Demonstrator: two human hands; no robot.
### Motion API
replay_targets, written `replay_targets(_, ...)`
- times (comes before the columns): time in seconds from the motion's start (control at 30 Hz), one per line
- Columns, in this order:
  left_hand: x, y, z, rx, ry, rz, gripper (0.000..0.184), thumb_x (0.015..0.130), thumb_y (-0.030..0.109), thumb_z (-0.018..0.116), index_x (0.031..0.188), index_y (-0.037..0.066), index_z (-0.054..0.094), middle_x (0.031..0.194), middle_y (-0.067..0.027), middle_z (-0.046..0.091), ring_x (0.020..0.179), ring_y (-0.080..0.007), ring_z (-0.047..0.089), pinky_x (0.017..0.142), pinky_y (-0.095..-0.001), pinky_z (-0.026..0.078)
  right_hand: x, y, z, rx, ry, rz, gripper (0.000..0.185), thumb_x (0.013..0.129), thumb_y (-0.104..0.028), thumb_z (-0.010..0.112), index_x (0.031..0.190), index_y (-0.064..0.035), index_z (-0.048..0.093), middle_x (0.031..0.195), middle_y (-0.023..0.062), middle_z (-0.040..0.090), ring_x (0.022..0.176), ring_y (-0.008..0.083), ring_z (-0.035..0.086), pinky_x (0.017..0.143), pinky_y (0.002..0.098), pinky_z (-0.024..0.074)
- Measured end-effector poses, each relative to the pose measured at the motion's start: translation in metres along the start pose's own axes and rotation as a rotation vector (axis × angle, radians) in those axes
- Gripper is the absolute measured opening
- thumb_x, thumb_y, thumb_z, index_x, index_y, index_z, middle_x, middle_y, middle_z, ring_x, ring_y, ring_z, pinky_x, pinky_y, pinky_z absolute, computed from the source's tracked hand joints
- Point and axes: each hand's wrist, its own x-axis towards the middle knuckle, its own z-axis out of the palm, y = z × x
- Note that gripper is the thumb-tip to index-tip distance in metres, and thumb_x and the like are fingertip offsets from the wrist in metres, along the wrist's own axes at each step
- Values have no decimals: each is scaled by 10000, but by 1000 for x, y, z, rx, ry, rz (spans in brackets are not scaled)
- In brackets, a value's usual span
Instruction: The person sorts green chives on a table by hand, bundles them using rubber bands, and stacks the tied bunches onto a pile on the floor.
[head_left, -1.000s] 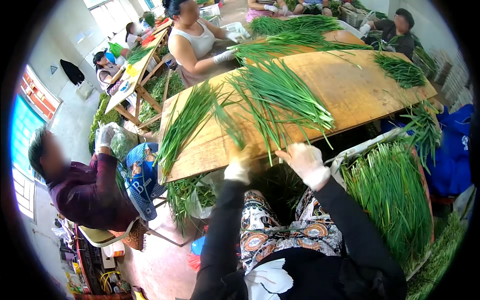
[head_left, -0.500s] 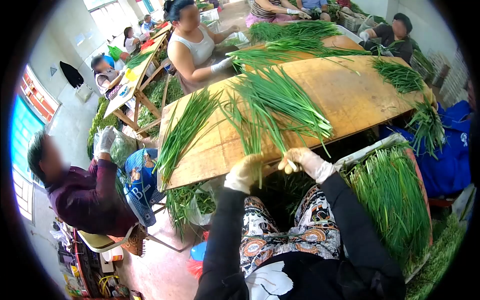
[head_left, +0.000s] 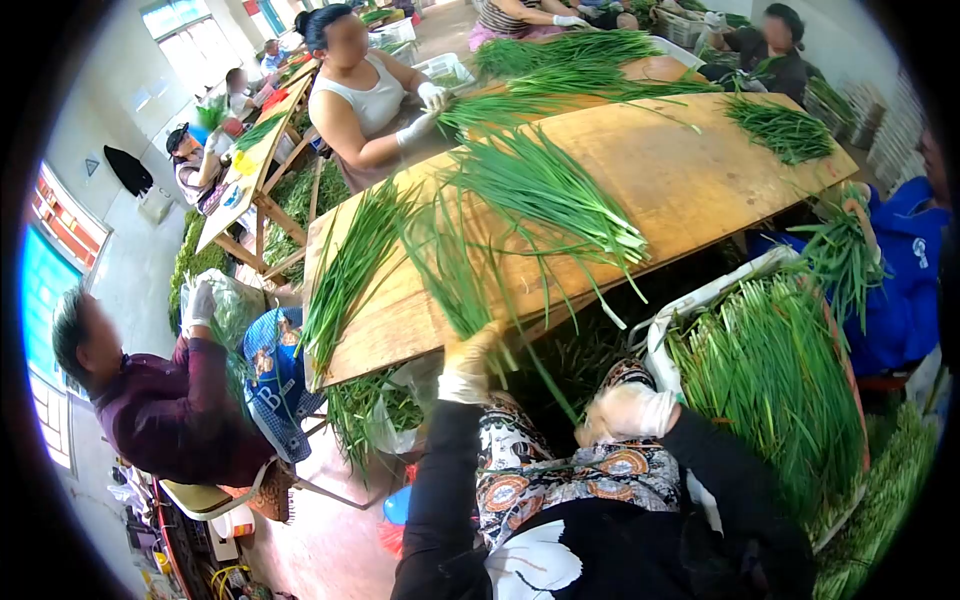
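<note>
My gloved left hand is closed around the lower end of a small bunch of garlic chives at the table's near edge. Their leaves fan out over the wooden board. Above my lap, my gloved right hand has its fingers curled, and a long chive strand runs into it from the left hand. Its fingertips are partly hidden. A larger pile of chives lies on the board ahead, pale stems toward me. Another pile rests along the left end.
The wooden table spans the front. A crate of chives stands by my right side, near blue cloth. A person in purple sits at left, and one in a white top works across the table.
My right hand has drawn back from the table edge toward my lap, pulling a strand along. My left hand has shifted slightly left with its bunch, whose leaves have swung left.
</note>
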Motion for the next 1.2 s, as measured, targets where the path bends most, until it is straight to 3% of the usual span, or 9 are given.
replay_targets(0.07,9,4,-14,32,-38,62,218,731,40,629,935,-14,574,792,-58,612,655,-145,578,536,-228,458,-18,-8,-29,-48,-534,57,634,681,-655,507,668,-26,581,688,149,585,716,295,586,692,374,452)
replay_targets(0.17,10,14,-9,-7,-57,-6,259,759,36,588,1000,-29,518,861,-87,608,647,-171,576,540,-222,473,-4,-5,-69,-251,456,211,667,759,-668,346,606,-62,580,576,106,569,572,236,590,520,334,463)
replay_targets(0.37,28,-7,-13,-393,-161,-306,259,814,181,583,1018,36,515,737,-8,530,538,-71,423,453,-173,369,62,12,-64,-209,133,638,772,751,-708,269,694,-23,621,642,171,602,656,308,605,611,384,478)
replay_targets(0.53,10,-4,0,-136,-235,-121,297,822,216,579,1039,17,543,667,11,504,565,-77,446,478,-189,374,112,-14,-5,165,285,639,302,844,-257,409,876,-23,596,805,189,619,776,340,600,681,410,472)
replay_targets(0.9,25,37,-46,-243,-54,-48,233,870,196,504,1024,30,560,721,15,543,529,-46,432,459,-158,340,-36,-13,31,371,0,266,203,873,-233,406,869,-58,508,589,0,571,484,186,560,486,320,474)
replay_targets(0.93,24,40,-47,-238,-74,-69,264,880,212,484,1066,31,528,719,23,515,531,-46,423,454,-154,336,-47,-4,40,-218,-24,-115,164,820,-220,458,854,-71,515,587,29,577,535,203,583,485,315,477)
replay_targets(1.03,23,46,-54,-278,-207,-60,305,879,217,483,1118,28,497,715,33,484,543,-51,419,465,-155,343,-57,-17,17,-261,-954,57,396,719,-380,553,943,-55,532,848,120,613,722,246,613,540,372,478)
replay_targets(1.13,23,43,-49,-211,-255,24,333,849,198,534,1128,21,500,750,23,514,594,-63,464,513,-164,379,-59,-4,9,-327,-856,178,546,693,-517,546,1006,-71,547,883,127,608,750,270,605,599,416,464)
replay_targets(1.2,8,48,-25,-64,-81,128,322,794,134,595,1082,5,528,904,-54,590,749,-122,566,611,-185,451,-57,12,-31,-269,-144,16,619,695,-625,495,1031,-113,582,757,106,610,699,254,587,645,386,459)
